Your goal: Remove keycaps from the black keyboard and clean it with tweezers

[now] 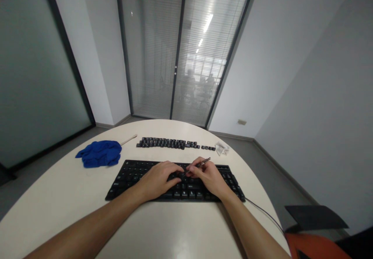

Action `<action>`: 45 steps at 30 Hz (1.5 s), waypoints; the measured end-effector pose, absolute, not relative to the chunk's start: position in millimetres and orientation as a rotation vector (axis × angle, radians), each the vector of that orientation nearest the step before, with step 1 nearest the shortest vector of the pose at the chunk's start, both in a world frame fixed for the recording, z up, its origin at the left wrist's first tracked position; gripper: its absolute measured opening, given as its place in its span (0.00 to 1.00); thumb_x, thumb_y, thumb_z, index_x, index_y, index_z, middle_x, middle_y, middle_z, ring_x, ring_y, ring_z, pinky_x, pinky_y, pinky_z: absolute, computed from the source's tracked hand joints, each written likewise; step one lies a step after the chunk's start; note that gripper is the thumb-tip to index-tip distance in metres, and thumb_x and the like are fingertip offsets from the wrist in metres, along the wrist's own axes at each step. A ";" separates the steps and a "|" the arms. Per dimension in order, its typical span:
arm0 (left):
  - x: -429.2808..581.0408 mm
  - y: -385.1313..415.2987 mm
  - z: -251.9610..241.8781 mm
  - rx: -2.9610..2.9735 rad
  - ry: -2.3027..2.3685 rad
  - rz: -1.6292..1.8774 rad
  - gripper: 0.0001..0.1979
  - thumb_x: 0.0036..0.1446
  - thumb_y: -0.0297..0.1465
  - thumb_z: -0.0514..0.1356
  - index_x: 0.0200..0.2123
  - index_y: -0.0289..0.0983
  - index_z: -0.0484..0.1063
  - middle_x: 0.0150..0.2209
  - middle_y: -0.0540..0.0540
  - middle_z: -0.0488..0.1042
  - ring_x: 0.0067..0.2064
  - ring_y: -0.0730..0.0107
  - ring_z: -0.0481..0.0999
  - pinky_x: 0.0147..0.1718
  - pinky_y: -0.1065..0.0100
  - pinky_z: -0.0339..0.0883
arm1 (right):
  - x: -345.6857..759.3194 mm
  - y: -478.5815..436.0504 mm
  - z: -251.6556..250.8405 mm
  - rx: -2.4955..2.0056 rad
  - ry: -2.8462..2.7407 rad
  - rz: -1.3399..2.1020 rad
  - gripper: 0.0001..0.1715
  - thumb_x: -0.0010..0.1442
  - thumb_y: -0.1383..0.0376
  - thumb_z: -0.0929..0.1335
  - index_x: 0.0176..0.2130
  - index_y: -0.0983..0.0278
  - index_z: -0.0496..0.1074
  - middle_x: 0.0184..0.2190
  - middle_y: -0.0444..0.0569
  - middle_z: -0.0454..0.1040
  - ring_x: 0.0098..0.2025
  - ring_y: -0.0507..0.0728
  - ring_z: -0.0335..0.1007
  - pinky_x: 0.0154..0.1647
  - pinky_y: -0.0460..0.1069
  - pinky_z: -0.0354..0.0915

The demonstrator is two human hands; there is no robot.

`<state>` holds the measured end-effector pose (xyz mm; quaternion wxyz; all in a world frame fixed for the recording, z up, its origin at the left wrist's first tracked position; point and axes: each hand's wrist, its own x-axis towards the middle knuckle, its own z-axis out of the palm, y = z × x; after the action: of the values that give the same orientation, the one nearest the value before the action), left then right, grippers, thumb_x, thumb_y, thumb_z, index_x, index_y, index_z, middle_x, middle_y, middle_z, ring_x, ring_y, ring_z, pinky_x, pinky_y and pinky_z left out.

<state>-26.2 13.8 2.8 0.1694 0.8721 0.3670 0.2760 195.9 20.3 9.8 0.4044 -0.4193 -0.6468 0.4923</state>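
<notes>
A black keyboard (136, 173) lies across the table in front of me, under both hands. My right hand (208, 175) grips a slender dark pen-like tool (204, 161), its lower end pointing left and down to the keys; its exact kind is unclear. My left hand (160, 177) rests over the middle keys, with thumb and fingers closed in around a small dark spot near the tool's lower end. Whether a key is pinched there I cannot make out. Behind the keyboard, loose black keycaps (163, 142) lie in rows.
A crumpled blue cloth (101, 153) lies at the left, beside a thin pale-handled brush or stick (129, 139). Small clear plastic packaging (222, 148) sits at the right. The keyboard cable (265, 211) runs off the round white table (163, 231) near an orange-and-black chair (314, 243).
</notes>
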 end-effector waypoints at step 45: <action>-27.6 16.4 4.1 2.110 0.963 0.794 0.18 0.54 0.31 0.64 0.49 0.41 0.70 0.44 0.47 0.78 0.46 0.64 0.76 0.50 0.62 0.67 | 196.3 19.4 10.1 -1.032 -1.597 1.226 0.22 0.55 0.48 0.71 0.30 0.61 0.62 0.28 0.46 0.79 0.34 0.58 0.78 0.35 0.51 0.71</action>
<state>-27.6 16.4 4.1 0.3383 0.8099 0.3696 0.3050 196.3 19.4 10.1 0.4257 -0.4127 -0.6386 0.4905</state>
